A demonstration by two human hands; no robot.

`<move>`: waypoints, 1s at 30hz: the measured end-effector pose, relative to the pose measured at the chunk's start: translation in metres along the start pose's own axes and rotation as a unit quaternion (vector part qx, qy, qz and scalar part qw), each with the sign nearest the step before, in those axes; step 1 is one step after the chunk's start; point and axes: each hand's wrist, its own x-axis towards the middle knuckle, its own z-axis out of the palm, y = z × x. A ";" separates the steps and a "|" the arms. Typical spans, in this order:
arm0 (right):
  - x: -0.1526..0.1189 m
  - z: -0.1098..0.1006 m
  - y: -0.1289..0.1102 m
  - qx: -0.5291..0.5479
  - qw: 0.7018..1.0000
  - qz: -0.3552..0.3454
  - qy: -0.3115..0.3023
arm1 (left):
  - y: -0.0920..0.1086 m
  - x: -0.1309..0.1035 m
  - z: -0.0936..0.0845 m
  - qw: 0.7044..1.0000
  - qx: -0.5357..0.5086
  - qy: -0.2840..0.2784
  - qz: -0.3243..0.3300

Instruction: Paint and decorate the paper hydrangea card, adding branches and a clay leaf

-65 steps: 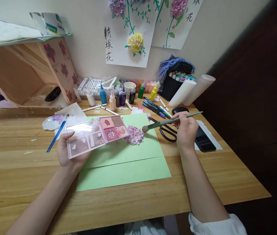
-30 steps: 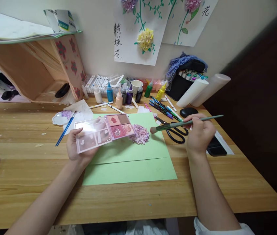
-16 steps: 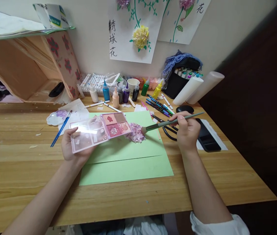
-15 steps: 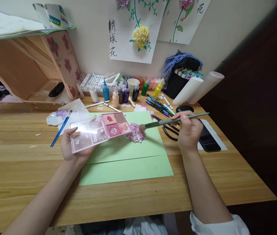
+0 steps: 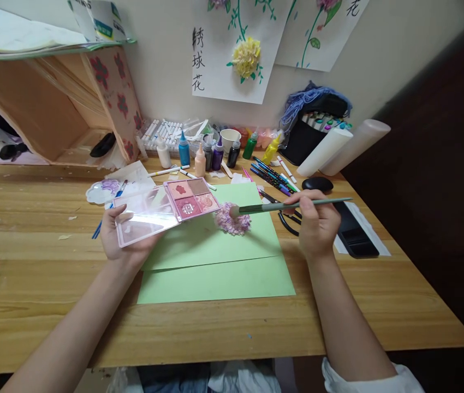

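My left hand grips an open makeup palette by its clear lid, tilted above the green paper. Its pans hold pink and brown powders. In my right hand is a makeup brush with a green handle, held between thumb and fingers. The brush's bristles point left and lie over the pale purple flower-like cluster on the paper. Whether they touch it I cannot tell. The palette's right corner comes close to the cluster's left edge.
Several paint bottles line the back of the table. Pens, scissors, a mouse and a phone lie to the right. A flower-shaped dish and a blue brush are at left, near a pink box.
The brush's bristles have moved slightly left, nearer the palette's corner. The whole view has shifted a little. Both hands keep hold of what they carry.
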 end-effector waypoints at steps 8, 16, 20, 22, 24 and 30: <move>0.006 -0.009 0.002 -0.036 0.999 -0.011 0.013 | 0.001 -0.001 0.000 1.000 -0.019 0.003 -0.005; 0.005 -0.011 0.002 -0.024 0.996 0.000 -0.086 | 0.001 0.000 -0.002 1.000 -0.025 0.001 -0.010; 0.004 -0.009 0.001 -0.045 0.994 -0.015 -0.095 | 0.001 0.000 0.000 1.000 -0.015 0.000 -0.003; 0.004 -0.009 0.001 -0.047 0.990 -0.012 -0.133 | 0.001 0.000 0.001 1.000 -0.018 0.003 -0.001; 0.004 -0.009 0.001 -0.024 0.992 -0.012 -0.126 | 0.000 -0.001 0.002 1.000 -0.023 0.008 -0.002; 0.005 -0.011 0.002 -0.027 0.990 -0.012 -0.135 | 0.000 -0.001 0.002 1.000 -0.023 0.009 -0.003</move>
